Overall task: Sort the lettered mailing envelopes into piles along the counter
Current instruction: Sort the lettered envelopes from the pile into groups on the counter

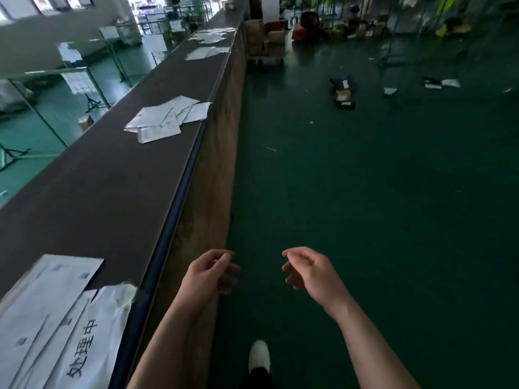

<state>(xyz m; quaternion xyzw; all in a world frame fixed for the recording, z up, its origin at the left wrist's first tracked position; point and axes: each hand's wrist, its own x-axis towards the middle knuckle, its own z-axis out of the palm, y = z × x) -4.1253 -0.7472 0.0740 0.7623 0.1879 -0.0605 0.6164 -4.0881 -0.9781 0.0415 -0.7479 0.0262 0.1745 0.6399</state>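
Both hands, left [210, 272] and right [307, 269], hang loosely curled with nothing in their grip beside the table [112, 175], evidently between envelope piles [168, 119].

Dim overall from where I sit; daylight enters through the windows [56, 1] top left, blown out white; the green floor [365, 192] goes dark and murky toward the right, little shadow detail; the counter [98, 178] top has a dull sheen; wide-angle bending shows at the edges, counter line curving; near envelopes [56, 304] smeared by motion blur, one corner ghosted; both hands slightly soft; far background mushy, low detail, compression noise.
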